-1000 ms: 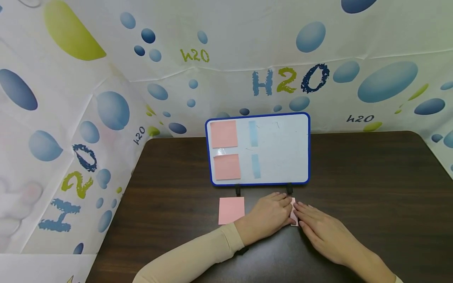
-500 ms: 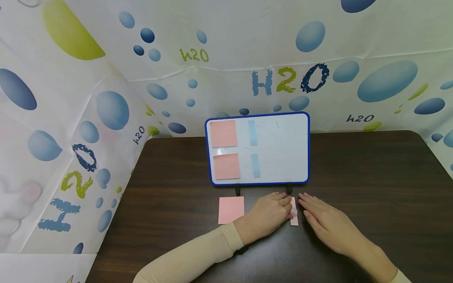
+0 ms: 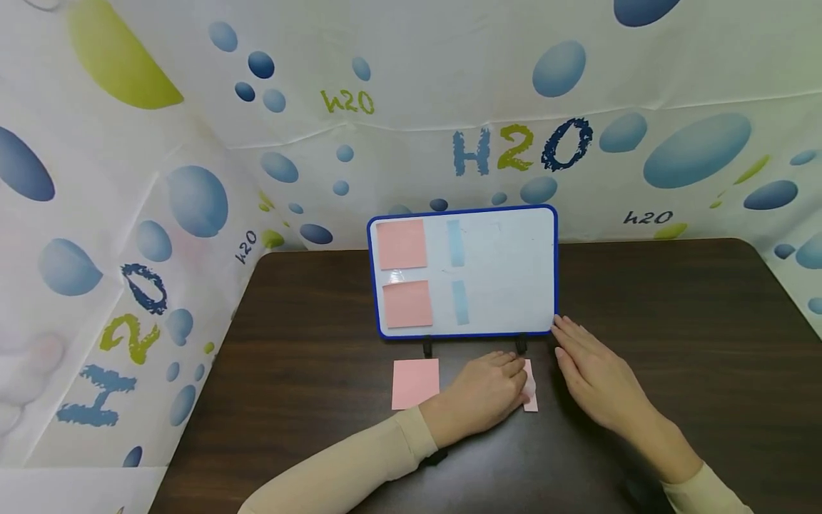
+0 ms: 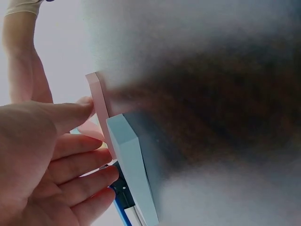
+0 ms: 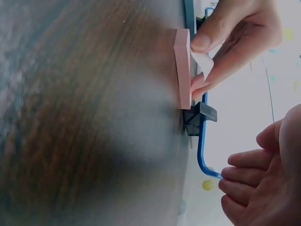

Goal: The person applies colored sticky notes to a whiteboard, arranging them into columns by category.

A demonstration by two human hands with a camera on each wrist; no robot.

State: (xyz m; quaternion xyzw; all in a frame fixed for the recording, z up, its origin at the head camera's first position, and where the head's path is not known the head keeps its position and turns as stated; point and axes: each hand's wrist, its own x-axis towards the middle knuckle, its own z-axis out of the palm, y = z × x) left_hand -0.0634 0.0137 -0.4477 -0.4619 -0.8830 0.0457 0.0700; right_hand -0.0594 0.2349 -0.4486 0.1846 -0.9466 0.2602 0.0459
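In the head view my left hand [image 3: 484,392] lies over a narrow pink sticky note pad [image 3: 531,409]. The right wrist view shows its thumb and finger pinching the curled-up top sheet [image 5: 204,64] of that pink pad [image 5: 182,70]. A light blue sticky note pad [image 4: 134,165] sits beside it in the left wrist view; from above, the hand covers it. My right hand [image 3: 606,389] is free, fingers extended, at the lower right corner of the whiteboard [image 3: 507,271]. Whether its fingertips touch the frame I cannot tell.
Two pink squares [image 3: 402,244] and two light blue strips [image 3: 456,243] are stuck on the whiteboard. Black clip feet [image 3: 521,344] stand under its lower edge. A square pink pad [image 3: 414,384] lies on the dark wood table [image 3: 308,343], left of my left hand.
My right hand has drawn away from the narrow pink pad, up and to the right, to the whiteboard's corner. The left hand has stayed at the pad.
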